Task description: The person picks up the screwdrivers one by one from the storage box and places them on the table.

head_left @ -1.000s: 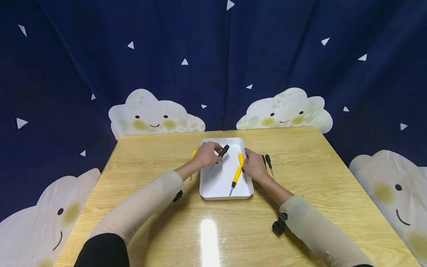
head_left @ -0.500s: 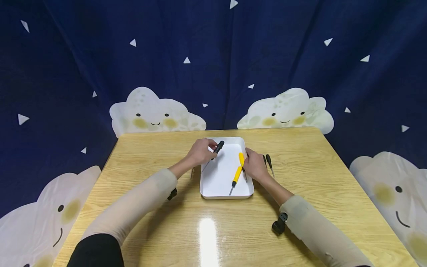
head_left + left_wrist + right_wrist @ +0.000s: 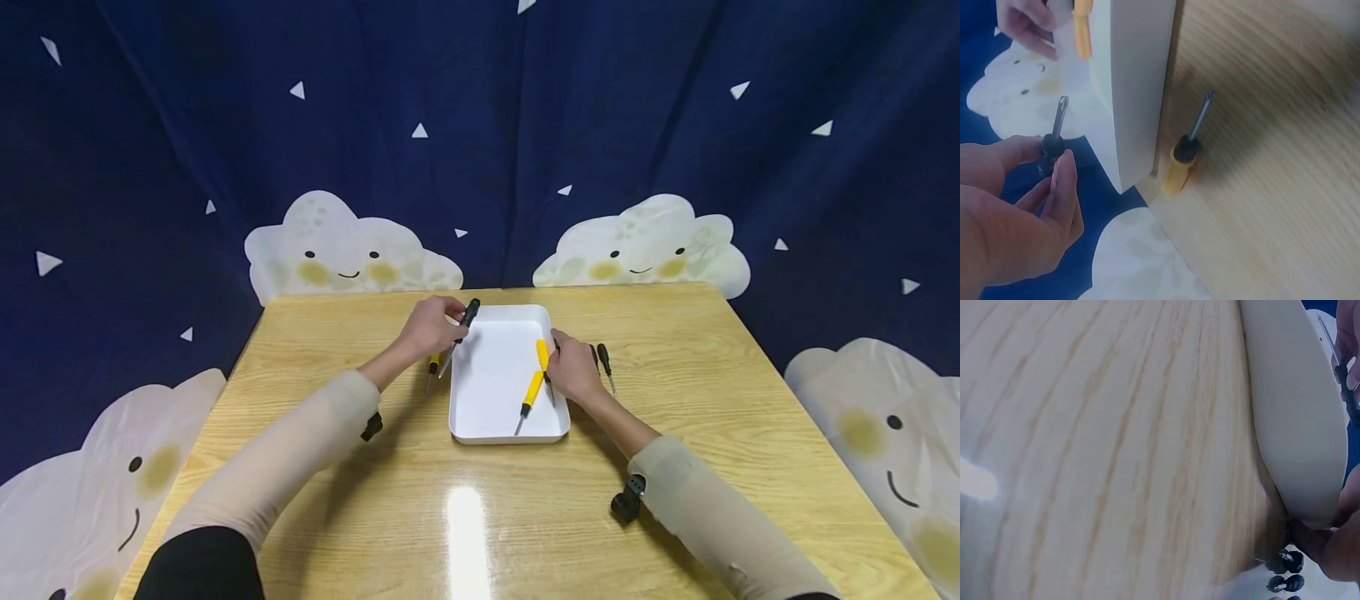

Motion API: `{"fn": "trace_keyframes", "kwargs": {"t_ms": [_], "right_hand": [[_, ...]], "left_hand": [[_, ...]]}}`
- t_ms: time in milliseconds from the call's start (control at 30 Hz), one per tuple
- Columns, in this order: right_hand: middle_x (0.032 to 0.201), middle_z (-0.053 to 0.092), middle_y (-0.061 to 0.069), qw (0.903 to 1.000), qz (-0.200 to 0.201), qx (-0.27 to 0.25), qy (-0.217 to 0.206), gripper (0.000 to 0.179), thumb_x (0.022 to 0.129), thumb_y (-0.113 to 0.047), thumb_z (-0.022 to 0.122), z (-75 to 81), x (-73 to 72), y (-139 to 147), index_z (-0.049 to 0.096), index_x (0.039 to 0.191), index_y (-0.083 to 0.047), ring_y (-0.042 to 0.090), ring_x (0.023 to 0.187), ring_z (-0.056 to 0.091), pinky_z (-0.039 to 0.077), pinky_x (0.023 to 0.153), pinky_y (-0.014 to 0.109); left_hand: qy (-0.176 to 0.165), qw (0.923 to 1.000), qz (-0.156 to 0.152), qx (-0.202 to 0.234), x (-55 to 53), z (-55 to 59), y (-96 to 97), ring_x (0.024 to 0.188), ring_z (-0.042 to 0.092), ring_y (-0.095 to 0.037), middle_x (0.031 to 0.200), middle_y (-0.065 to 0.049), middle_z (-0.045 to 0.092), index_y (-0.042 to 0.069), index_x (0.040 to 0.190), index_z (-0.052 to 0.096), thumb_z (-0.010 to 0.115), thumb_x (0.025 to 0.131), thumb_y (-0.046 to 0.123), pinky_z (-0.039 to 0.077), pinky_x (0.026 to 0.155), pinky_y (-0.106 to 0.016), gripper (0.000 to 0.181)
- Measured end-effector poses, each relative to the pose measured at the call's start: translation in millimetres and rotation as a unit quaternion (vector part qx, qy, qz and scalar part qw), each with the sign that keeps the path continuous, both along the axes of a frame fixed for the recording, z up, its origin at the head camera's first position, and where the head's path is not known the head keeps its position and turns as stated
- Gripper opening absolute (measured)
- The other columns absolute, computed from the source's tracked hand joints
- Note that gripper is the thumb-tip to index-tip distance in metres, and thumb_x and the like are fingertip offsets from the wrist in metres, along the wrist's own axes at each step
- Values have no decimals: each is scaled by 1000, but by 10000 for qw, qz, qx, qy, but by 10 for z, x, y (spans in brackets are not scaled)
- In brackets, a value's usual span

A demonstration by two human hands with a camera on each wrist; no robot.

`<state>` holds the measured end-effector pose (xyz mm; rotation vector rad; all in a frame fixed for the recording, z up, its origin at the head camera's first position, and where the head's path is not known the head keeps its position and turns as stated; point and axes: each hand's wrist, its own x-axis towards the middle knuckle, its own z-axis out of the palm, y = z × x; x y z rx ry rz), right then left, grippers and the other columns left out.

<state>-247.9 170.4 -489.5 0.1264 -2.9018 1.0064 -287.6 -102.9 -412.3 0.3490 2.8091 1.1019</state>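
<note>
My left hand [image 3: 432, 327] pinches a black-handled screwdriver [image 3: 470, 312] between thumb and fingers, above the left rim of a white tray [image 3: 483, 375]. In the left wrist view this screwdriver's metal shaft [image 3: 1060, 117] shows a cross-shaped tip. At the tray's right side, my right hand [image 3: 575, 371] grips the rim, thumb on the outer wall. Inside the tray lie two yellow-handled screwdrivers, one [image 3: 533, 388] nearer the front and another [image 3: 542, 353] beside the right hand. A third yellow-handled screwdriver [image 3: 1179, 169] lies on the table just left of the tray.
Black-handled screwdrivers [image 3: 604, 358] lie on the wooden table [image 3: 675, 400] to the right of the tray, close behind my right hand. A dark blue curtain [image 3: 480, 108] with clouds and white triangles hangs beyond the table's far edge.
My left hand has carried the black-handled screwdriver left and slightly away, from over the tray to its left rim. The yellow-handled screwdriver on the table shows more. My right hand stays on the tray.
</note>
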Motion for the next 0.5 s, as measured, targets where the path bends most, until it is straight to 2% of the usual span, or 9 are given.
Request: {"fn": "trace_keyframes", "kwargs": {"t_ms": [233,500], "right_hand": [[145,59,32,10000,-1,32,33,51,104,-1,44,-12,-11,11,47,153,11,42,129,62,55,104,54],[146,58,31,10000,-26,5,37,51,103,-1,44,-24,-21,2,47,153,10,43,134,59,52,107,55]], "left_hand": [[-215,9994,205,172,-16,65,-87,108,65,-28,118,-10,72,2,130,70,77,96,14,55,84,-36,37],[-171,9993,311,112,-48,79,-178,111,65,-28,116,-9,72,3,128,70,77,96,16,54,93,-40,35]]}}
